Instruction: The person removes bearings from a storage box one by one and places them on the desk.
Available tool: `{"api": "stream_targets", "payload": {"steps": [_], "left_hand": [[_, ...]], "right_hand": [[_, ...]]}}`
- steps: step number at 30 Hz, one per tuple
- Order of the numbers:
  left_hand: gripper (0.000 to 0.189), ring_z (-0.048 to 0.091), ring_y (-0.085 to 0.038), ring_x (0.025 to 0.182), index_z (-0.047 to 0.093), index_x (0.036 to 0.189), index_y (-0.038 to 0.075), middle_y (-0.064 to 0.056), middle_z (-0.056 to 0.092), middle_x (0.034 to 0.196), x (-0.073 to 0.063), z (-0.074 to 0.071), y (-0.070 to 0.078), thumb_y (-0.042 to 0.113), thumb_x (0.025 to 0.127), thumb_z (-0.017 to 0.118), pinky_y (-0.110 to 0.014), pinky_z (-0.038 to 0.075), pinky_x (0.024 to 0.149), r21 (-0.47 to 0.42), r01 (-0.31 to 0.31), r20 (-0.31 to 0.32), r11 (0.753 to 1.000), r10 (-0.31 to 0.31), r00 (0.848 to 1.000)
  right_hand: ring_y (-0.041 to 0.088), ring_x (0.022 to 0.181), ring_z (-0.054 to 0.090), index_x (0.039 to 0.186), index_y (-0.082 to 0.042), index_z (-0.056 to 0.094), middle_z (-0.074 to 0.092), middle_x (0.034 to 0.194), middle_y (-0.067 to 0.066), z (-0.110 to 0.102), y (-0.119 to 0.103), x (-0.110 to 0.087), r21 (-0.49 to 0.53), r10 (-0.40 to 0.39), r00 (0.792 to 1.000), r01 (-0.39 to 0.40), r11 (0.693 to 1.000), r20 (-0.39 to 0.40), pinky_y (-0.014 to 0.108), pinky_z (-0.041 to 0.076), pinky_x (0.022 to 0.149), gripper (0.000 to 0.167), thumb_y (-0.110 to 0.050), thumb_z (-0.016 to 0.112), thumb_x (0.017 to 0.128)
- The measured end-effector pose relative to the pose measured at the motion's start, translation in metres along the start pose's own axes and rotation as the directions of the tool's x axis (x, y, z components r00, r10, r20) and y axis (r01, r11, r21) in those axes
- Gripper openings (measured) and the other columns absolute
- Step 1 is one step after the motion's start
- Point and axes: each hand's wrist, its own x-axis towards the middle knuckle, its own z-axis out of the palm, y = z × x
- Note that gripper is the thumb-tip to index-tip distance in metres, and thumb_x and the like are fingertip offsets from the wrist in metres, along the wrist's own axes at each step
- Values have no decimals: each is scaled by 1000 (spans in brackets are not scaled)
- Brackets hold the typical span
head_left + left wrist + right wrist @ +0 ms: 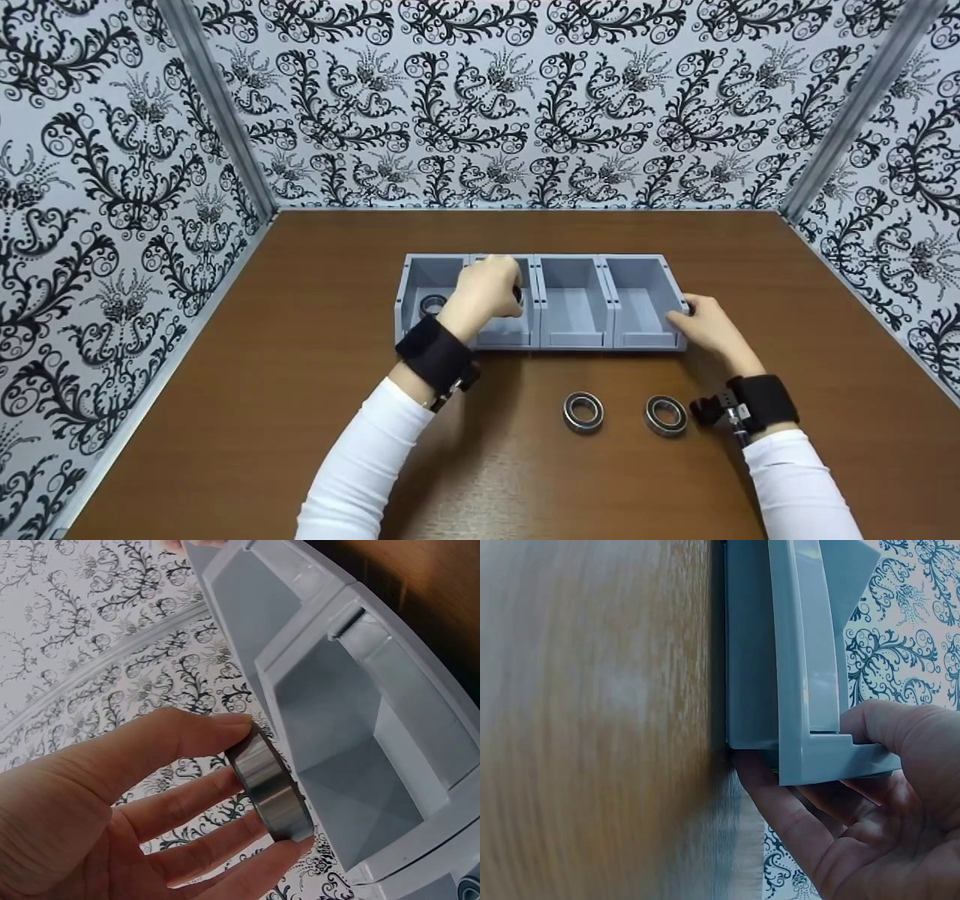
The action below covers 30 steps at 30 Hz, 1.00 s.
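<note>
My left hand pinches a ball bearing between thumb and fingers, above the second compartment from the left of a grey bin. In the left wrist view the bearing is edge-on, its steel outer ring showing. At the bin's right end my right hand grips the side wall, thumb on the inner side and fingers outside, as the right wrist view shows. One bearing lies in the leftmost compartment. Two more bearings rest on the table before the bin, a left one and a right one.
The brown table carries the bin near its middle. Patterned panels stand behind and at both sides, with grey posts at the corners. The right forearm is beside the right loose bearing.
</note>
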Motion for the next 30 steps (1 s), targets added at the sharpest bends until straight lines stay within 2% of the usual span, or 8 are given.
{"api": "stream_targets", "payload": {"steps": [3, 6, 10, 17, 24, 30], "left_hand": [[18, 64, -24, 84, 73, 91, 11, -6, 70, 99, -3, -1, 1, 12, 73, 73, -41, 53, 70, 10, -8, 3, 1000, 8, 1000], [6, 56, -19, 70, 66, 73, 12, -1, 64, 77, -6, -2, 1, 10, 72, 72, -35, 45, 60, 14, -33, -4, 999, 33, 999], [21, 46, -17, 64, 55, 61, 14, 3, 52, 65, -10, -1, 0, 9, 71, 72, -32, 35, 54, 0, -54, -18, 999, 54, 998], [19, 45, -15, 62, 57, 65, 14, 4, 49, 63, -18, 0, -1, 9, 71, 74, -30, 33, 53, -32, -68, -15, 997, 67, 998], [31, 39, -15, 61, 45, 60, 15, 4, 40, 60, -26, 1, 2, 5, 71, 72, -30, 30, 53, -40, -94, -12, 995, 94, 996], [32, 40, -15, 62, 44, 58, 17, 5, 42, 62, -30, 1, 4, 6, 69, 72, -30, 32, 52, -29, -109, -25, 994, 108, 994]], "right_hand": [[10, 76, 59, 120, 18, 58, 66, 105, 33, 0, 1, 1, 6, 3, 1000, -3, 1000, -2, 17, 46, 66, 38, -5, 55, 90], [8, 75, 59, 121, 19, 57, 66, 106, 33, 0, 0, 1, 18, 12, 1000, -12, 1000, 2, 16, 47, 65, 39, -5, 54, 90], [7, 75, 59, 123, 19, 56, 66, 106, 33, 1, 0, 1, 23, 20, 1000, -20, 1000, 8, 16, 47, 65, 40, -6, 54, 91], [7, 76, 60, 122, 19, 56, 66, 106, 33, 0, 0, 0, 24, 23, 1000, -24, 999, 8, 16, 47, 66, 40, -7, 54, 91], [8, 76, 59, 122, 18, 57, 66, 105, 33, 0, 0, 0, 12, 20, 1000, -20, 1000, 6, 16, 47, 66, 40, -6, 54, 90], [13, 77, 59, 121, 18, 57, 66, 104, 31, 1, 0, 1, 4, 14, 1000, -14, 1000, -1, 18, 46, 65, 39, -5, 54, 89]]}}
